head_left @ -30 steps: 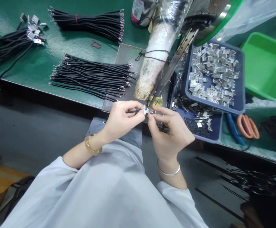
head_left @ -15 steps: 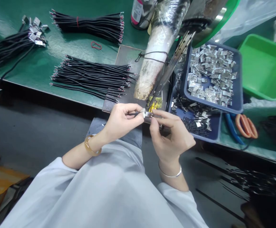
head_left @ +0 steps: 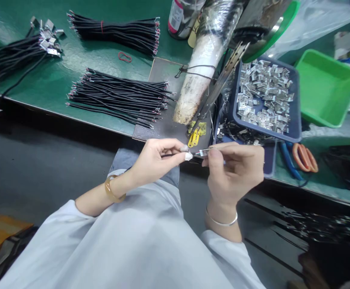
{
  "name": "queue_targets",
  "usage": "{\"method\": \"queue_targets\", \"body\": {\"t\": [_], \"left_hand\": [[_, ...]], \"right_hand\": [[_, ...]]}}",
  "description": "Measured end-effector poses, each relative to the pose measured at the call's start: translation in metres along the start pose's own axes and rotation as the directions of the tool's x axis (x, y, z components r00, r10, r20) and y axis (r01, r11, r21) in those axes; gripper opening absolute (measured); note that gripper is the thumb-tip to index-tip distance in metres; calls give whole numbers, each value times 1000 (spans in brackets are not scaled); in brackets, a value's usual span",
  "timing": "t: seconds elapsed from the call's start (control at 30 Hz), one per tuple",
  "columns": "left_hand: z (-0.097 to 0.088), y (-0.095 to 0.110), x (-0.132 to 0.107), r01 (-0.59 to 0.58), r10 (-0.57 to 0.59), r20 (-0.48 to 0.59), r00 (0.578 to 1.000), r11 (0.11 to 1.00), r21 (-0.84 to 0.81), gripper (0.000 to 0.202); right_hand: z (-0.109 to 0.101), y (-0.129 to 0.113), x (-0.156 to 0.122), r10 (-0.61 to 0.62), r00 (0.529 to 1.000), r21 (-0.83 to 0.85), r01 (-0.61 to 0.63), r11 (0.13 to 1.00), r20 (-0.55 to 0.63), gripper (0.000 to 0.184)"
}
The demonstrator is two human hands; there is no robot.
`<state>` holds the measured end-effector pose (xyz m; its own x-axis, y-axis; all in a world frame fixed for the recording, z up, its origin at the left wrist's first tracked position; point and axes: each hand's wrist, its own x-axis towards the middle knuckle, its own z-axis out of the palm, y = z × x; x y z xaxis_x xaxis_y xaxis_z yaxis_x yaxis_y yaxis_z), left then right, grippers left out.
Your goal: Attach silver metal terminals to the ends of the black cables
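My left hand pinches a short black cable between thumb and forefinger, near its right end. Something whitish covers the tips of those fingers. My right hand is closed on a small silver metal bracket, held at the cable's wire end. Whether the wires pass through the bracket is too small to tell. Just behind the hands lies a yellow tool on a grey plate. Left of it, loose black cables with stripped ends are spread in a row.
A blue tray of metal brackets stands at the right, partly over another blue tray. Beyond is a green tray. Orange-handled pliers lie near the edge. A wrapped post rises mid-bench; a tied cable bundle lies behind.
My right hand has moved right, away from my left fingertips, with the bracket in it. More of the wire end now shows between the hands. The view has shifted slightly.
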<state>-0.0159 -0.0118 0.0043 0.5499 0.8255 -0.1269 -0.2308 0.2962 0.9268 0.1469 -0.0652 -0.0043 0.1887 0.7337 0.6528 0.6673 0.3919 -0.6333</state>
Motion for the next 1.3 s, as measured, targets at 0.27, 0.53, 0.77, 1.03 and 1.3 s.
{"method": "queue_targets", "body": {"t": [0.27,0.53,0.77,1.03,1.3], "left_hand": [[-6,-4,-2,-54,53,27,998,998,28,26],[-8,-11,1,-101,101,-17,995,994,40,20],[-8,-11,3,11,-12,-24,1000,999,-49,26],[-10,-13,7,-99,118,-133,984,985,143,11],[-9,-15,14,-210,252,-138,958,941,265,13]], "right_hand": [[-7,-6,2,-232,963,-329,265,906,135,11],[0,-13,4,-241,913,-373,361,855,330,5],[3,-13,1,-26,967,-245,90,965,252,9],[-1,-2,0,46,956,147,-3,989,-288,22],[9,2,-6,-43,999,-200,45,979,12,12]]}}
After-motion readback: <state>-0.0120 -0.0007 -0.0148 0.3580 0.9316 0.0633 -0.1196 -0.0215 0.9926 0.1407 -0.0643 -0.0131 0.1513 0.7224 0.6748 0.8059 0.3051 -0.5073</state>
